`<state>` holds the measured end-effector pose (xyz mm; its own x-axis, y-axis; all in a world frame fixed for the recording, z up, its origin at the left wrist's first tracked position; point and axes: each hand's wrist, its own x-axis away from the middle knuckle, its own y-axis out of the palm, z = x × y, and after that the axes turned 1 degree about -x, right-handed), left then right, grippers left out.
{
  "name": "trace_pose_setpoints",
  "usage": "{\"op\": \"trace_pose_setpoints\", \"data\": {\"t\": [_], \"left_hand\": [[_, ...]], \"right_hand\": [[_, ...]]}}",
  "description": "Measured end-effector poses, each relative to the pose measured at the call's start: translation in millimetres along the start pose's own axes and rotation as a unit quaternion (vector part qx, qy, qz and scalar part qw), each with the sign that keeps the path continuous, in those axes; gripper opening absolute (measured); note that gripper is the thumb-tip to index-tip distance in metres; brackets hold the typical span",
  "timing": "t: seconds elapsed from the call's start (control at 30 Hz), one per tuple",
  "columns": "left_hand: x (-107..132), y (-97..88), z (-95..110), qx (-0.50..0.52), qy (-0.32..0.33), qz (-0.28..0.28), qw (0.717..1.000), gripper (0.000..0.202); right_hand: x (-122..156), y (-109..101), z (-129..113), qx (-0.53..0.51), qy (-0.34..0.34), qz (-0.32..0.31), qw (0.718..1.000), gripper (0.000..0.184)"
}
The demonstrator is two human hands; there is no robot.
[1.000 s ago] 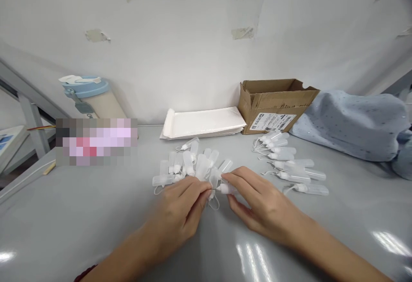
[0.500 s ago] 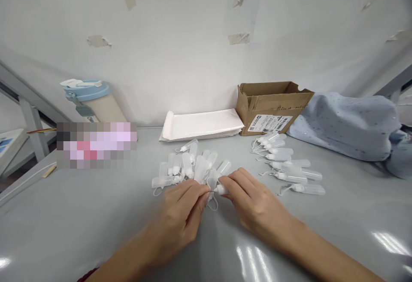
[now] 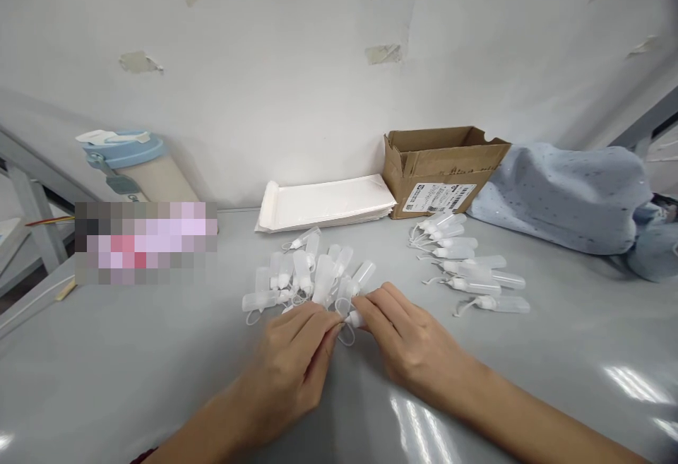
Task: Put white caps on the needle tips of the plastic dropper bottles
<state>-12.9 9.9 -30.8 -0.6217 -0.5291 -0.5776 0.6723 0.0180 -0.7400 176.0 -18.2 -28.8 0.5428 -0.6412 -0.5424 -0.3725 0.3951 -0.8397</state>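
Observation:
My right hand point(image 3: 405, 333) grips a small translucent squeeze bottle point(image 3: 354, 318), its white nozzle pointing left and its body mostly hidden by my fingers. Thumb and fingertips of my left hand point(image 3: 296, 351) are pinched at the tip of that nozzle; whatever lies between them is too small and covered to make out. A thin white strap loop point(image 3: 347, 335) hangs just below the nozzle. Right behind my hands lies a loose pile of similar bottles point(image 3: 324, 280), some with strap loops. More bottles point(image 3: 477, 285) lie in a rough column to the right, nozzles towards the left.
A stack of white padded envelopes point(image 3: 328, 203) rests against the wall beside an open cardboard box point(image 3: 445, 171). Bluish speckled cloth point(image 3: 561, 195) is bunched at the right. At the left are a blue-lidded tumbler point(image 3: 153, 174) and a pixelated item point(image 3: 148, 238).
My left fingertips and the bottle's nozzle have come closer together, covering the thin dark needle that showed between them. The whole view has shifted slightly.

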Motion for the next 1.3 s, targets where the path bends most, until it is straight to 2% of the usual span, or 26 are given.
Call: {"op": "trace_pose_setpoints", "data": {"t": [0.13,0.27,0.43,0.67,0.93,1.17,1.3], "left_hand": [[-6,-11.7,-10,-0.063,0.049,0.01,0.997,0.013],[-11,-25.0,-16,-0.046,0.007,0.023,0.999,0.019],[-12,-24.3,-11,0.007,-0.011,0.018,1.0,0.017],[-12,-21.0,-7,0.0,0.004,0.02,1.0,0.014],[-7,-10.0,-2,0.026,0.004,0.061,0.998,0.015],[-3,-3.9,-4,0.021,0.018,0.044,0.999,0.015],[-4,-3.6,-3,-0.025,0.029,-0.002,0.999,0.015]], "right_hand": [[-2,-3,3,0.053,-0.065,0.053,0.995,0.03],[1,-4,7,0.047,-0.036,0.11,0.992,0.039],[3,-2,7,0.031,-0.026,0.085,0.996,0.042],[3,4,3,0.003,-0.024,0.08,0.996,0.041],[1,0,0,-0.02,-0.026,0.046,0.998,0.036],[-2,-7,5,-0.013,-0.046,0.0,0.999,0.033],[-2,-6,8,-0.03,-0.051,-0.016,0.998,0.03]]}}
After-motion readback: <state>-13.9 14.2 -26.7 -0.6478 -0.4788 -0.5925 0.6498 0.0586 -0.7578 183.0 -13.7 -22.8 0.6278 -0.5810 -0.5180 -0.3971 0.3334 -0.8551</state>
